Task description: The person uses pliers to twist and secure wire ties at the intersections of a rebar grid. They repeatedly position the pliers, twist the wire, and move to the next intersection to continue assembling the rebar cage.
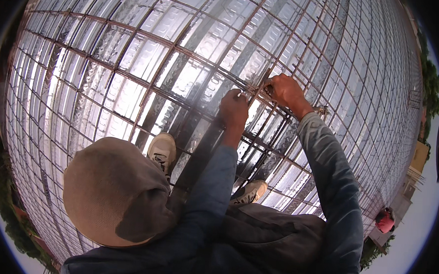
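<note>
- Head view, work in hand: through my remote feed I find both hands at one crossing [252, 90] of thin steel bars, near the upper middle of the picture.
- Left hand [234, 107]: fingers curled and drawn together just beside the crossing; I cannot tell whether they pinch anything.
- Right hand [284, 89]: fingers bent inward at the crossing's right side; I cannot tell what, if anything, they grip.
- Done: in my judgement the laying of bars is well advanced, as the grid [174, 46] runs in both directions over most of the surface.
- Left: I judge this crossing unfinished, since both hands are on it. Ties at the other crossings are too small for me to confirm.
- Surface: shiny ribbed metal decking [144, 51] lies beneath the bars, with bright glare and shadow near the person. A left shoe [162, 149] and a right shoe [253, 192] show among the bars.
- Surroundings: open air. I note trees [431, 83] and a person in red [386, 220] toward the right rim, with pale sky beyond.
</note>
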`<move>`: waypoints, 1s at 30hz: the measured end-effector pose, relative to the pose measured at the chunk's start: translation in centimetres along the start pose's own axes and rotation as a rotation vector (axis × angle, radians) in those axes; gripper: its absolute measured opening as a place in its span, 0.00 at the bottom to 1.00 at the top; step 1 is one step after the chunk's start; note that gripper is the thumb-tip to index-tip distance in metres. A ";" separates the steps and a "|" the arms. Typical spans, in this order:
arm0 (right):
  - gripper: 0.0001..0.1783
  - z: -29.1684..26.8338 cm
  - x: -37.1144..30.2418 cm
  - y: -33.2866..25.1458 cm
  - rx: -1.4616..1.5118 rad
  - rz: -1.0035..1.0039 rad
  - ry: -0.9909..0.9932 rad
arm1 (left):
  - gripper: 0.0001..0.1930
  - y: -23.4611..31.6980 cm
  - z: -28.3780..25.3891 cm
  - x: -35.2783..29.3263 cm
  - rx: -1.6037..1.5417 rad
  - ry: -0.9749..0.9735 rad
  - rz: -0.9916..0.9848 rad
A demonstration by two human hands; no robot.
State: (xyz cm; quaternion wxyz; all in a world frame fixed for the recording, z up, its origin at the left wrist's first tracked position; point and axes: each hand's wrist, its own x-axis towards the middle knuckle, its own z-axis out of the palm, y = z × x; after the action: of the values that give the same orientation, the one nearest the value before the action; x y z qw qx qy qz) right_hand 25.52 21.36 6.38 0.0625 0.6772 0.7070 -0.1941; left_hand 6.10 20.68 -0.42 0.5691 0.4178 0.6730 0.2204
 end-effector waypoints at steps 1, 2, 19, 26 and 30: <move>0.10 0.2 0.2 -0.4 0.000 0.043 -0.016 | 0.16 0.3 -0.1 -0.1 0.011 0.004 -0.022; 0.11 0.4 0.3 -0.7 0.000 0.088 -0.034 | 0.16 0.5 -0.1 -0.2 0.023 0.007 -0.044; 0.15 1.3 0.9 0.6 0.102 0.177 -0.057 | 0.13 3.5 0.0 0.5 -0.496 -0.263 -0.368; 0.16 2.3 2.4 1.5 0.136 0.323 -0.178 | 0.13 3.5 0.1 0.2 -0.511 -0.171 -0.351; 0.14 2.3 2.4 0.9 0.152 0.261 -0.157 | 0.15 2.4 -0.2 1.1 -0.495 -0.255 -0.315</move>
State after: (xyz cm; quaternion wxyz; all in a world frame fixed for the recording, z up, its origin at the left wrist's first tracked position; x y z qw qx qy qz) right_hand 25.84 22.75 3.22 0.0909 0.7490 0.5892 -0.2892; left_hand 6.70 22.94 0.81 0.7603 0.1817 0.5787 0.2324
